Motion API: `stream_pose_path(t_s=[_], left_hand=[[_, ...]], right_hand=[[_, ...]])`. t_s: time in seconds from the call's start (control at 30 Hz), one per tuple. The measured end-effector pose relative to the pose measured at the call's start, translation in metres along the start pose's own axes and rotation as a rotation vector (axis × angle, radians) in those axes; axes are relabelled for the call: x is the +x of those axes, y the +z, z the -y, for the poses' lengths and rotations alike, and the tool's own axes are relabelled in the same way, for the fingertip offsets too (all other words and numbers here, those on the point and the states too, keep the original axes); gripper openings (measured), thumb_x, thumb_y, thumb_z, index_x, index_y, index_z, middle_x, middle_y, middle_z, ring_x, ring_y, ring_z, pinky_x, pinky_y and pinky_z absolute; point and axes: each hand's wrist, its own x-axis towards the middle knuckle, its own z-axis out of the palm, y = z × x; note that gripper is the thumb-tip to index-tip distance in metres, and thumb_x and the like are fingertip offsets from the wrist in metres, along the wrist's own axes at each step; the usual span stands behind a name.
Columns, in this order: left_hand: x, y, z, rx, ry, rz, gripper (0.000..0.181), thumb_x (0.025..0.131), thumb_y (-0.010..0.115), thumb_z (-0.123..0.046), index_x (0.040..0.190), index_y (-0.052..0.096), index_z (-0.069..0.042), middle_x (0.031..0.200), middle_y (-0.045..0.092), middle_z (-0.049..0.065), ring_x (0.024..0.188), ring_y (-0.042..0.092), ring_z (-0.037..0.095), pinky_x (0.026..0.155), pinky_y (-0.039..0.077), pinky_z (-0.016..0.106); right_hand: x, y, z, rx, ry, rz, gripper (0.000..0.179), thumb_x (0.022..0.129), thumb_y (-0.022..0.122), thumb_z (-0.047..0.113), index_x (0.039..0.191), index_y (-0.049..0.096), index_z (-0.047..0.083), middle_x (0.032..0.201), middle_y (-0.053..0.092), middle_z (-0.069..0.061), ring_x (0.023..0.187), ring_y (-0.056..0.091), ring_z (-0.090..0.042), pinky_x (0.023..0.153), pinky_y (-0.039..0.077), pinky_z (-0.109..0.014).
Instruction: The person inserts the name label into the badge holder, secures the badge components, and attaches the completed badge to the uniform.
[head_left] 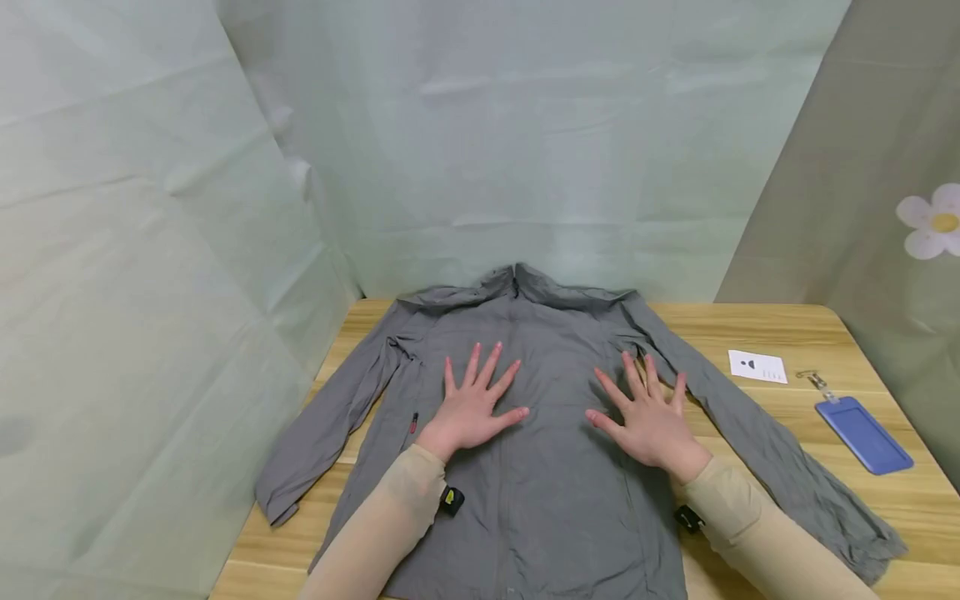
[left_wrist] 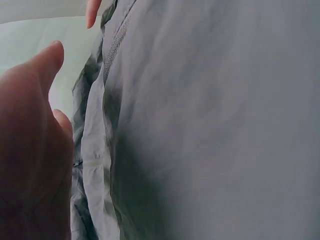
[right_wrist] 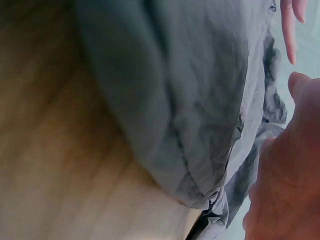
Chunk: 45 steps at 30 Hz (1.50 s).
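A grey zip-front jacket [head_left: 555, 517] lies spread face up on the table, its collar at the far edge and both sleeves out to the sides. Over its left half my left hand [head_left: 471, 415] is held palm down with fingers spread. My right hand [head_left: 651, 421] mirrors it over the other half, near the jacket's side edge, fingers also straight and apart. Neither hand grips anything. In the left wrist view the jacket fabric [left_wrist: 210, 120] fills most of the picture beside the thumb. The right wrist view shows the jacket's side edge [right_wrist: 200, 125] above bare wood.
On the wooden table [head_left: 690, 321], to the right, lie a white card [head_left: 757, 367] with a printed figure and a blue badge holder [head_left: 864, 435] with a metal clip. Pale sheets [head_left: 525, 150] hang behind and at the left; a flower print [head_left: 930, 221] shows at the right.
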Motion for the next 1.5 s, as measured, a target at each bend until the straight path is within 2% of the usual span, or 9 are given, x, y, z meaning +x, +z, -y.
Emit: stream_pose_path(t_s=[0.33, 0.53, 0.7, 0.8, 0.93, 1.03, 1.2, 1.37, 1.5], left_hand=[[0.003, -0.001, 0.002, -0.011, 0.021, -0.013, 0.084, 0.103, 0.035, -0.08, 0.172, 0.011, -0.038, 0.178, -0.016, -0.004, 0.161, -0.023, 0.029, 0.122, -0.01, 0.076], [0.005, -0.001, 0.011, -0.116, 0.083, -0.055, 0.081, 0.104, 0.034, -0.079, 0.172, 0.019, -0.037, 0.18, -0.007, -0.001, 0.163, -0.015, 0.03, 0.125, -0.004, 0.073], [0.005, -0.006, 0.018, -0.217, 0.117, -0.051, 0.077, 0.106, 0.038, -0.074, 0.17, 0.031, -0.031, 0.18, 0.009, 0.004, 0.165, 0.001, 0.028, 0.129, 0.006, 0.066], [0.003, -0.01, 0.021, -0.279, 0.141, -0.068, 0.071, 0.109, 0.044, -0.066, 0.166, 0.043, -0.024, 0.176, 0.025, 0.008, 0.163, 0.018, 0.03, 0.129, 0.019, 0.061], [0.002, -0.015, 0.023, -0.402, 0.178, -0.12, 0.057, 0.112, 0.051, -0.051, 0.155, 0.059, -0.014, 0.163, 0.049, 0.011, 0.152, 0.044, 0.031, 0.123, 0.038, 0.055], [0.001, -0.016, 0.025, -0.454, 0.179, -0.176, 0.051, 0.113, 0.053, -0.048, 0.146, 0.067, -0.012, 0.151, 0.062, 0.006, 0.141, 0.057, 0.026, 0.117, 0.046, 0.05], [-0.001, -0.017, 0.029, -0.493, 0.183, -0.27, 0.047, 0.113, 0.055, -0.046, 0.136, 0.075, -0.011, 0.135, 0.073, 0.003, 0.127, 0.067, 0.023, 0.107, 0.055, 0.049], [-0.004, -0.02, 0.03, -0.543, 0.169, -0.298, 0.043, 0.113, 0.055, -0.042, 0.133, 0.077, -0.011, 0.129, 0.076, 0.002, 0.121, 0.07, 0.023, 0.102, 0.057, 0.05], [-0.007, -0.022, 0.031, -0.585, 0.168, -0.316, 0.04, 0.114, 0.055, -0.037, 0.13, 0.078, -0.008, 0.125, 0.077, 0.003, 0.117, 0.072, 0.021, 0.099, 0.059, 0.048]], right_hand=[[0.002, 0.001, 0.0, 0.008, -0.015, -0.008, 0.083, 0.104, 0.046, 0.074, 0.171, 0.032, 0.026, 0.177, 0.004, -0.024, 0.16, -0.005, -0.053, 0.113, -0.015, -0.085], [0.006, 0.003, -0.003, 0.087, -0.046, -0.015, 0.08, 0.105, 0.049, 0.071, 0.169, 0.037, 0.025, 0.176, 0.01, -0.025, 0.16, 0.0, -0.053, 0.115, -0.003, -0.086], [0.009, 0.0, -0.008, 0.133, -0.102, -0.005, 0.073, 0.107, 0.053, 0.064, 0.166, 0.044, 0.021, 0.173, 0.021, -0.027, 0.159, 0.01, -0.054, 0.12, 0.014, -0.08], [0.008, -0.003, -0.012, 0.178, -0.144, -0.015, 0.065, 0.108, 0.063, 0.051, 0.16, 0.053, 0.013, 0.168, 0.032, -0.031, 0.156, 0.021, -0.056, 0.119, 0.028, -0.075], [0.006, -0.01, -0.02, 0.246, -0.192, -0.048, 0.05, 0.108, 0.069, 0.034, 0.15, 0.063, 0.007, 0.157, 0.049, -0.03, 0.148, 0.041, -0.053, 0.114, 0.042, -0.068], [0.004, -0.015, -0.026, 0.288, -0.214, -0.079, 0.041, 0.108, 0.069, 0.028, 0.143, 0.069, 0.007, 0.147, 0.062, -0.022, 0.138, 0.057, -0.044, 0.11, 0.049, -0.062], [0.0, -0.024, -0.038, 0.32, -0.214, -0.104, 0.034, 0.108, 0.069, 0.025, 0.136, 0.074, 0.008, 0.132, 0.074, -0.009, 0.12, 0.071, -0.031, 0.097, 0.059, -0.053], [-0.006, -0.032, -0.053, 0.356, -0.196, -0.092, 0.031, 0.109, 0.067, 0.022, 0.134, 0.075, 0.005, 0.13, 0.075, -0.01, 0.115, 0.073, -0.032, 0.093, 0.061, -0.053], [-0.013, -0.04, -0.065, 0.38, -0.168, -0.097, 0.03, 0.109, 0.067, 0.02, 0.134, 0.075, 0.005, 0.128, 0.076, -0.01, 0.109, 0.074, -0.028, 0.088, 0.062, -0.047]])
